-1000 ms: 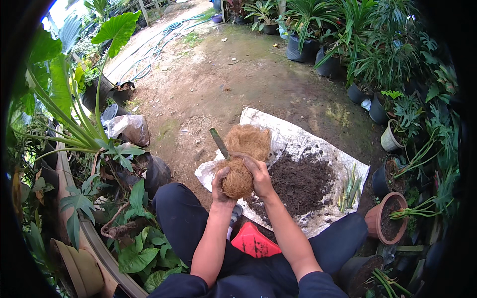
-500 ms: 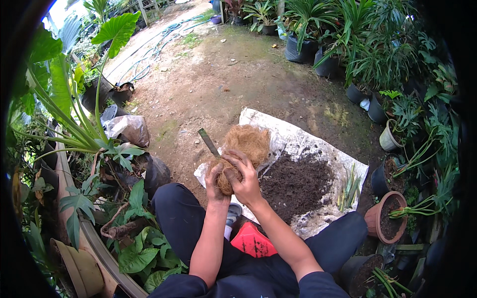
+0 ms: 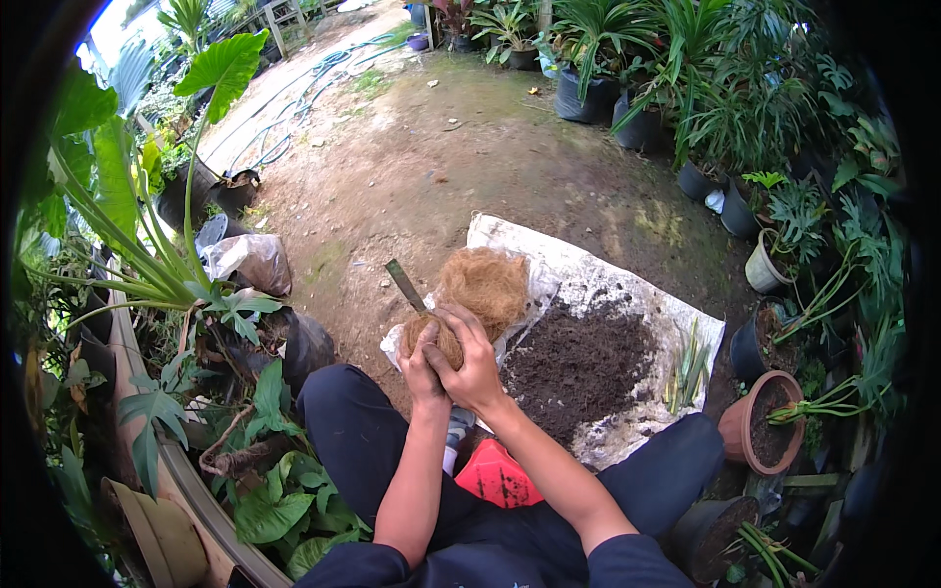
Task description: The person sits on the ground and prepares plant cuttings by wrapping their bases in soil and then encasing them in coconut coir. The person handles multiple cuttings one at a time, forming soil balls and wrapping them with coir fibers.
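Note:
Between my cupped palms is a ball of brown coconut fibre (image 3: 443,338), with a flat green leaf cutting (image 3: 403,282) sticking up out of it and leaning left. My left hand (image 3: 422,370) wraps the ball's left and lower side. Over its right side curls my right hand (image 3: 474,365), soiled on the fingers, its thumb reaching toward the left hand. Just beyond them a loose heap of the same coconut fibre (image 3: 484,284) rests on a white sack sheet (image 3: 510,233). Dark soil (image 3: 578,363) is spread on the sheet to the right of my hands.
More leaf cuttings (image 3: 689,370) lie at the sheet's right edge. A red plastic piece (image 3: 495,476) sits between my legs. Potted plants line both sides, including a terracotta pot (image 3: 763,421) at right. A clear plastic bag (image 3: 257,263) stands left; a blue hose (image 3: 294,103) lies farther off.
My hands have shifted slightly left and closed more tightly round the fibre ball, which looks rounder and more compact. The leaf cutting has moved a little left with it.

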Demonstrator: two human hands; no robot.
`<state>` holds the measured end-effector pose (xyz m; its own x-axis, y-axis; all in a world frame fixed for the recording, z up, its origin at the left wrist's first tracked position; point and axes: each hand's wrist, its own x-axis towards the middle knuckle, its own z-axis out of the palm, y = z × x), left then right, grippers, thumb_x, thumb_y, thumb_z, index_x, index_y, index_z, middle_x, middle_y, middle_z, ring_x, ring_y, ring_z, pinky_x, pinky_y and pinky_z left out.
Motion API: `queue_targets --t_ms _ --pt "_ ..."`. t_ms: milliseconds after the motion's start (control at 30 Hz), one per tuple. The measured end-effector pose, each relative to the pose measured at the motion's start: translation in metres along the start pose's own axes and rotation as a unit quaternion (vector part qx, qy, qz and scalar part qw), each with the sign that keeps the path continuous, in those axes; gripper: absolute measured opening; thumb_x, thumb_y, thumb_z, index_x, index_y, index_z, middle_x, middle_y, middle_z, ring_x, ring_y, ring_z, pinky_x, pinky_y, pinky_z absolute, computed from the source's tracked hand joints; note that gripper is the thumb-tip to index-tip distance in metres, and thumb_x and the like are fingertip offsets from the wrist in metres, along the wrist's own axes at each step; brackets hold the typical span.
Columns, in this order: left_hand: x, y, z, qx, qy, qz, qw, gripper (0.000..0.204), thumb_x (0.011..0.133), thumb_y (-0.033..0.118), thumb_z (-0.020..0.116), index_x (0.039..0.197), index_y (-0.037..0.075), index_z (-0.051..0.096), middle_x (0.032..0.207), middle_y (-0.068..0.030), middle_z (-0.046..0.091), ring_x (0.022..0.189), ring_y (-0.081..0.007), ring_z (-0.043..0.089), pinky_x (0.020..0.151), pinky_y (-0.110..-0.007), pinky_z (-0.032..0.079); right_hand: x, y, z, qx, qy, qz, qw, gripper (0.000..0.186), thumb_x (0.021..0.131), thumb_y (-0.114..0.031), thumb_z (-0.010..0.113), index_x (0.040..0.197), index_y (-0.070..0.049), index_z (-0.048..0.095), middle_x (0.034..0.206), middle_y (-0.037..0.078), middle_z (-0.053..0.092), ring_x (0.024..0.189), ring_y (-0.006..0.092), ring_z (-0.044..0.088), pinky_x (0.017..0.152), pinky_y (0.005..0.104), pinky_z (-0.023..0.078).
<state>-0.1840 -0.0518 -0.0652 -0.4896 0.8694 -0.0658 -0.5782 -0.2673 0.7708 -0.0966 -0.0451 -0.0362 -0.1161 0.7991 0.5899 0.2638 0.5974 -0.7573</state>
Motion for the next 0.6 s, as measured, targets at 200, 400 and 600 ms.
queue_targets --t_ms 200,400,600 --pt "-0.01 -0.004 0.014 -0.06 -0.128 -0.055 0.989 0.055 0.098 0.035 0.059 0.141 0.004 0.046 0.136 -0.0124 0.054 0.123 -0.0243 0.055 0.106 -0.038 0.043 0.004 0.016 -0.011 0.148 0.122 0.156 0.969 0.033 0.09 -0.021 0.066 0.111 0.004 0.068 0.109 0.016 0.069 0.104 0.0297 0.066 0.094 0.0371 0.048" --pt "-0.004 -0.002 0.015 -0.111 -0.207 -0.054 0.971 0.07 0.1 0.047 0.051 0.153 0.008 0.026 0.144 -0.0183 0.047 0.13 -0.0292 0.051 0.108 -0.043 0.044 0.013 0.04 -0.036 0.486 0.157 0.328 0.794 0.028 0.093 -0.02 0.06 0.108 0.003 0.065 0.1 0.011 0.069 0.088 0.0181 0.067 0.081 0.0316 0.054" --pt "0.006 -0.015 0.008 -0.135 -0.077 -0.139 0.978 0.046 0.104 0.032 0.038 0.136 0.002 0.05 0.131 -0.015 0.06 0.118 -0.0272 0.06 0.1 -0.04 0.049 -0.001 0.038 -0.008 0.51 0.075 0.359 0.778 0.043 0.098 -0.034 0.055 0.122 0.002 0.058 0.112 0.012 0.066 0.103 0.0208 0.066 0.091 0.0348 0.054"
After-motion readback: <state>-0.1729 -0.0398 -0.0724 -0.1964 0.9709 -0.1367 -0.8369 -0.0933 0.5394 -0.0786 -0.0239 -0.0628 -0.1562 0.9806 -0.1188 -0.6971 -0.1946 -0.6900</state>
